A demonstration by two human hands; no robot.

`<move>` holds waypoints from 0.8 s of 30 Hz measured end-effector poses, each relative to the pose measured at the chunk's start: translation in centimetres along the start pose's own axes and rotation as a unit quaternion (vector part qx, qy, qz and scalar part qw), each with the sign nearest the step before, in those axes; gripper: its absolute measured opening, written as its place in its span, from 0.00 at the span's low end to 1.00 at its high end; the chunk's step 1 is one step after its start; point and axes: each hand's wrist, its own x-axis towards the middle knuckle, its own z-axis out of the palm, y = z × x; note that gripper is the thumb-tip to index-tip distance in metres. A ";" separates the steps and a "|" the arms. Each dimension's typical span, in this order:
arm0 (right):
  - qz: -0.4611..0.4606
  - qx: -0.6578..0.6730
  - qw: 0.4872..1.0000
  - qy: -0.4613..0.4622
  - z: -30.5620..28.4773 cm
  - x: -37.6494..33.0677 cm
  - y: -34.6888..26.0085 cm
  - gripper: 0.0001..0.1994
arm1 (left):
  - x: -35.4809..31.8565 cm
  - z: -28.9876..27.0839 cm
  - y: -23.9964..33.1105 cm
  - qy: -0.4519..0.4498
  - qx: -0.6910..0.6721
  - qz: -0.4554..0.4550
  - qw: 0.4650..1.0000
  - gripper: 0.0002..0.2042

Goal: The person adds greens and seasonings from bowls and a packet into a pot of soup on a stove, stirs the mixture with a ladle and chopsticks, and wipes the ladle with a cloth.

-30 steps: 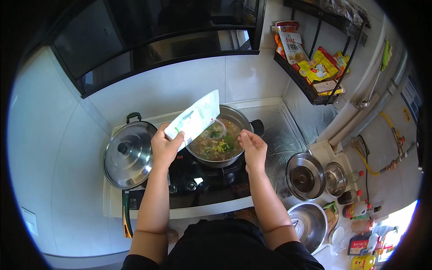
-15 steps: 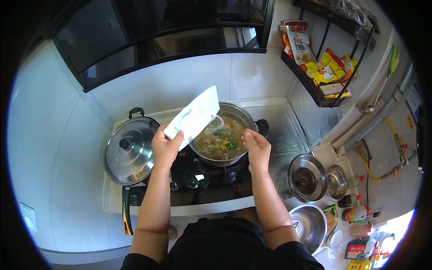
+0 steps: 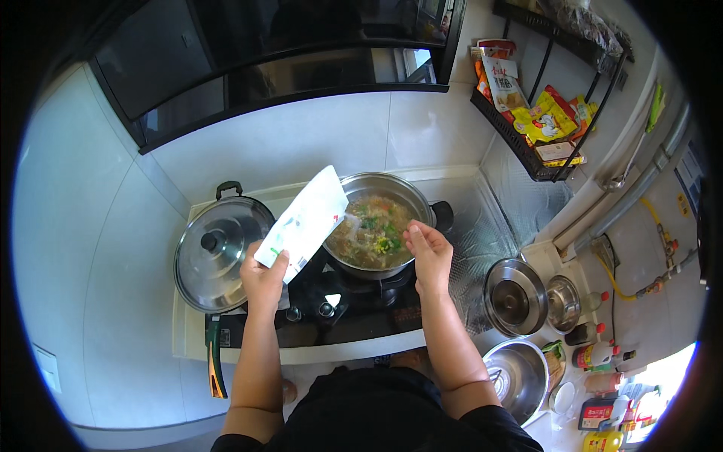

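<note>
I have the packet [image 3: 305,222] slanting over the left side of the pot [image 3: 397,190], its upper right end reaching past the rim. My left hand [image 3: 262,280] pinches its lower end, thumb on the near face and the fingers behind. A whitish wisp [image 3: 352,223] shows at the packet's pot-side edge, above the soup [image 3: 369,235]; I can't tell from here whether it is powder or steam. The soup has green and yellow bits in it.

My right hand [image 3: 428,252] hangs over the pot's right rim, thumb and fingertips pressed together; whether they pinch anything small I can't tell.

I'd judge the step in hand to be tipping the packet's contents into the soup. The next move, to my mind, calls for a steady left wrist, with the packet's mouth kept inside the rim and the right fingers clear of the hot metal.

The pot stands on the stove [image 3: 376,325]. To its left, a lid [image 3: 235,270] covers a pan whose handle [image 3: 214,354] points toward me. Foil [image 3: 471,245] lines the right side, and beyond it the tabletop carries 3 steel bowls [image 3: 536,392] and some bottles [image 3: 595,355]. Higher up, a black shelf [image 3: 503,129] holds pouches [image 3: 544,118].
</note>
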 end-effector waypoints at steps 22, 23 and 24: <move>0.004 -0.013 0.998 -0.058 1.3 -1.7 -2.4 0.14 | 1.4 7.4 -2.6 -0.045 -0.415 -0.252 0.873 0.19; 0.003 -0.021 0.997 -0.077 1.5 -1.7 -2.7 0.15 | 1.0 8.3 -2.7 -0.054 -0.429 -0.275 0.859 0.18; 0.002 -0.028 0.995 -0.096 1.8 -1.7 -3.2 0.16 | 0.6 9.3 -2.7 -0.064 -0.442 -0.299 0.843 0.18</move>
